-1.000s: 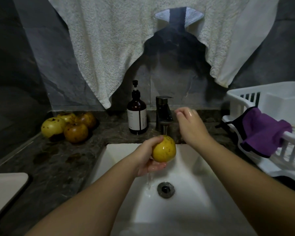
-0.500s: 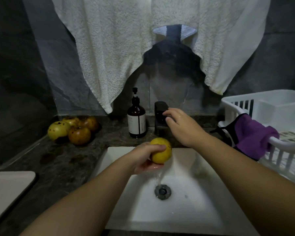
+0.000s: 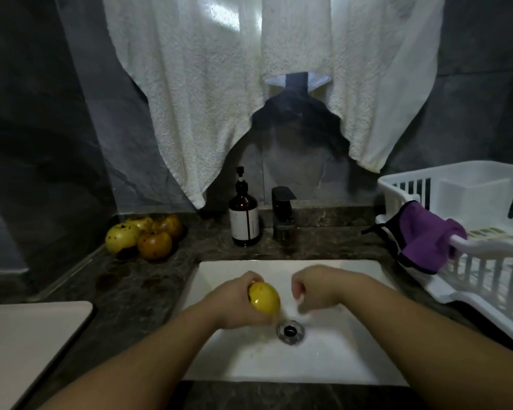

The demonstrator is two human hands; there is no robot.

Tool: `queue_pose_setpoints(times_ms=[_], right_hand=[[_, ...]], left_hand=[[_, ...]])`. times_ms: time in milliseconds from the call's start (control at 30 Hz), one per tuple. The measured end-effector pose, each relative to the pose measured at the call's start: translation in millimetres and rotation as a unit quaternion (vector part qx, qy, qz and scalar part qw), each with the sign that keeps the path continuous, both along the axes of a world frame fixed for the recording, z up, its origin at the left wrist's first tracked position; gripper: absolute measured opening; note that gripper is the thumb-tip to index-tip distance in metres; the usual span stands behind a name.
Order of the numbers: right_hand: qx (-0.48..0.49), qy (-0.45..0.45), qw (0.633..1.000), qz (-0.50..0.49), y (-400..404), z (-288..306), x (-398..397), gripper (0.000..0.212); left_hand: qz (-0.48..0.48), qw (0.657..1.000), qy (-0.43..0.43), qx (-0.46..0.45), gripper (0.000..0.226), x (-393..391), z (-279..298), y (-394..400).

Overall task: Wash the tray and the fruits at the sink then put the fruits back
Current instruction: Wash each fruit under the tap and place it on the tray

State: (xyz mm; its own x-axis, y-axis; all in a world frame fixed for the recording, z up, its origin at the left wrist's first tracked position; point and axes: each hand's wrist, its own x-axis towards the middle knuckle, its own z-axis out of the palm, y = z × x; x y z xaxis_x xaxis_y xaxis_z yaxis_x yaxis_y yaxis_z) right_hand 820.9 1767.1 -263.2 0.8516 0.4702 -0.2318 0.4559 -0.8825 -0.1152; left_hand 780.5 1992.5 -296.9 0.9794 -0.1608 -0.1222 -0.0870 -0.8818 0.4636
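Your left hand [image 3: 234,303] grips one yellow fruit [image 3: 264,298] over the sink [image 3: 332,362]; right hand [image 3: 311,291] curled, empty; four fruits [image 3: 144,233] wait on the surface [image 3: 148,291], seemingly unwashed.

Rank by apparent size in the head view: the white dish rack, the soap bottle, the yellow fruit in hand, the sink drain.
1. White dish rack, partly cut off.
2. Soap bottle.
3. Yellow fruit, gripped by the left hand; it sits nearer the camera, so unsure.
4. Sink drain.

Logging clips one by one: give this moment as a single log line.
left hand: holds yellow fruit over sink | right hand: curled, holds nothing | four fruits wait on counter
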Motion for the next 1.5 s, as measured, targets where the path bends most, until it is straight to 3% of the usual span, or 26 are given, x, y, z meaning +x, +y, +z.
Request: queue_pose_setpoints(times_ms=[33, 100, 167, 200, 267, 300, 333, 433, 533, 600, 667, 700, 767, 867, 933, 1033, 1133, 1233, 1300, 1400, 1500], right_hand=[[0.015, -0.043, 0.999, 0.002, 3.0, 1.5, -0.4, 0.013], [-0.059, -0.024, 0.997, 0.038, 7.6, 1.7, -0.9, 0.017], [-0.128, 0.060, 0.989, 0.052, 13.6, 5.8, -5.1, 0.051], [-0.100, 0.059, 0.992, 0.044, 14.2, 9.1, -4.5, 0.054], [0.025, -0.025, 0.999, 0.016, 13.9, 18.9, -0.9, 0.024], [0.047, -0.064, 0.997, 0.011, 14.3, 16.5, -2.3, 0.019], [0.044, -0.075, 0.996, 0.011, 13.7, 12.2, -6.2, 0.019], [-0.033, 0.014, 0.999, 0.035, 5.0, -4.0, -15.9, 0.026], [0.086, -0.043, 0.995, -0.008, 7.7, 7.9, -9.3, 0.015], [0.134, -0.095, 0.986, -0.041, 11.5, 7.2, -8.7, 0.017], [0.049, -0.046, 0.998, 0.006, 11.7, -1.5, -18.1, 0.024], [0.005, 0.002, 1.000, 0.029, 11.5, -6.1, -22.1, 0.040], [0.024, 0.033, 0.999, 0.034, 15.4, 3.5, -24.6, 0.058], [0.163, 0.017, 0.986, 0.013, 35.5, 38.5, -15.2, 0.049], [0.232, 0.024, 0.972, -0.007, 51.6, 60.4, -9.2, 0.038], [0.365, 0.061, 0.927, -0.069, 74.2, 86.6, 2.4, 0.024], [0.492, 0.125, 0.848, -0.152, 94.1, 107.0, 24.7, 0.017], [0.596, 0.202, 0.746, -0.219, 113.7, 119.4, 48.2, 0.021], [0.657, 0.243, 0.673, -0.238, 127.7, 124.9, 63.7, 0.032], [0.708, 0.298, 0.591, -0.247, 145.1, 132.9, 82.1, 0.037], [0.730, 0.304, 0.559, -0.249, 157.2, 140.1, 94.5, 0.040]], left_hand=[[-0.001, 1.000, 0.004, -0.011, 0.079, -2.4, 4.5, 1.6], [-0.020, 0.999, 0.024, 0.039, 0.083, -5.2, 8.3, 5.5], [-0.023, 0.997, 0.018, 0.065, 0.086, -8.1, 14.6, 9.8], [-0.021, 0.999, 0.004, 0.043, 0.084, -7.3, 16.4, 13.2], [0.006, 0.999, -0.028, -0.031, 0.081, -6.7, 23.2, 19.7], [0.010, 0.999, -0.027, -0.042, 0.080, -10.0, 26.9, 21.7], [-0.003, 1.000, -0.015, -0.018, 0.081, -12.6, 27.3, 23.5], [-0.010, 0.998, -0.010, 0.059, 0.084, -17.9, 21.2, 28.4], [0.043, 0.996, -0.053, -0.065, 0.084, -15.4, 25.6, 39.0], [0.047, 0.995, -0.042, -0.077, 0.084, -18.2, 26.4, 43.2], [0.036, 0.999, -0.008, -0.028, 0.085, -22.4, 17.1, 45.6], [0.042, 0.999, -0.004, -0.031, 0.086, -24.1, 13.4, 47.0], [0.081, 0.989, -0.020, -0.121, 0.086, -22.4, 15.1, 49.4], [0.162, 0.937, -0.034, -0.308, 0.095, -15.5, 40.0, 48.0], [0.200, 0.882, -0.029, -0.425, 0.091, -6.8, 54.3, 45.7], [0.221, 0.789, -0.004, -0.573, 0.063, 5.5, 70.1, 41.8], [0.225, 0.716, 0.024, -0.661, 0.033, 14.5, 78.5, 37.4], [0.239, 0.654, 0.052, -0.716, 0.029, 20.9, 76.0, 31.6], [0.251, 0.610, 0.074, -0.748, 0.040, 23.9, 66.5, 29.8], [0.261, 0.583, 0.088, -0.764, 0.058, 26.3, 46.7, 33.2], [0.270, 0.592, 0.079, -0.755, 0.055, 28.3, 33.0, 36.7]])
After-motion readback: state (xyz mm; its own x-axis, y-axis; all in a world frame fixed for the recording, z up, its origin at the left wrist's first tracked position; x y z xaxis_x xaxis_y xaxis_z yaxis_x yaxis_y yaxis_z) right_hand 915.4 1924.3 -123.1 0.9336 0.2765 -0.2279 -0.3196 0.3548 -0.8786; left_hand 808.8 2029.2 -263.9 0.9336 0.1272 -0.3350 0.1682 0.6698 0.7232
